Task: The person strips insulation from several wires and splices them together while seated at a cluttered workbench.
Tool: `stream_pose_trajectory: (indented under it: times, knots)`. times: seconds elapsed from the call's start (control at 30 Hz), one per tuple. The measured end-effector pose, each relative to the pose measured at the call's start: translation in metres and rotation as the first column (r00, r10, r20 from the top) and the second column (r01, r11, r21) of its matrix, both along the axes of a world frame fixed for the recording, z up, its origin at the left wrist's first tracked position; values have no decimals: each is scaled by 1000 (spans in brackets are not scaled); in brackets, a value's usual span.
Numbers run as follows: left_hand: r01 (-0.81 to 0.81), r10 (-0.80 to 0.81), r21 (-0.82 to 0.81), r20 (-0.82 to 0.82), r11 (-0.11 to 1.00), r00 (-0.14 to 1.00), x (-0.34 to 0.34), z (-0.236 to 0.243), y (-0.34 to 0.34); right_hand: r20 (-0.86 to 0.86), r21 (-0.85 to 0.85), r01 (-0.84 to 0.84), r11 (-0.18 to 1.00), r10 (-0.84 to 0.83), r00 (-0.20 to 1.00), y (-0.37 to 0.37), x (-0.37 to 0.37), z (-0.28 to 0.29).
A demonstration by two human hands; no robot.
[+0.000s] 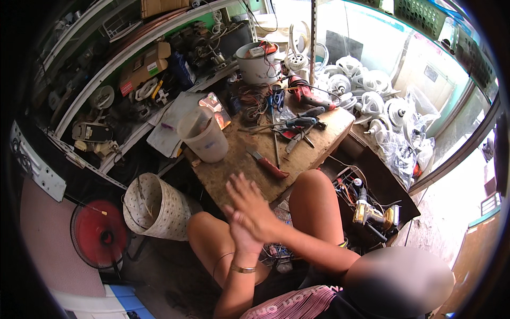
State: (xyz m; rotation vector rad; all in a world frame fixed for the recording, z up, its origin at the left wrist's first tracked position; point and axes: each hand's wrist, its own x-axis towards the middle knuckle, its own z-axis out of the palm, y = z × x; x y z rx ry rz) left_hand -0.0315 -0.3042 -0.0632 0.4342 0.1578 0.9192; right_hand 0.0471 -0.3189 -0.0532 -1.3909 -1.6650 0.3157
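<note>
My two hands meet over the near edge of a wooden workbench (228, 173), with no tool in them. My right hand (254, 208) lies across the left, its fingers stretched out and slightly blurred. Beneath it, my left hand (241, 231) is partly covered; what shows of it looks flat, pressed against the right. A bracelet circles the left wrist. Just beyond the hands lies a red-handled knife (270, 166) on the wood. To its left stands a cloudy plastic tub (204, 135).
Screwdrivers (300, 122), a red power drill (308, 95) and wires crowd the bench's far side. A dotted bin (159, 207) and red fan (100, 234) stand left. At right, a box holds a yellow cordless drill (374, 213). White plastic parts (372, 85) are heaped behind.
</note>
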Motion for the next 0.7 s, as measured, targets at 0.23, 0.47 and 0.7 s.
stream_pose_trajectory:
  times: [0.23,0.47,0.7]
  knots:
    - [-172,181,178,-34,969,983,-10,19,15,50,8,72,997,-72,996,17,-26,18]
    - [-58,64,111,-46,992,997,-36,26,29,102,163,-15,986,-2,995,22,-44,31]
    - [44,42,429,-188,902,981,-45,24,51,248,185,-187,965,139,959,11,-59,31]
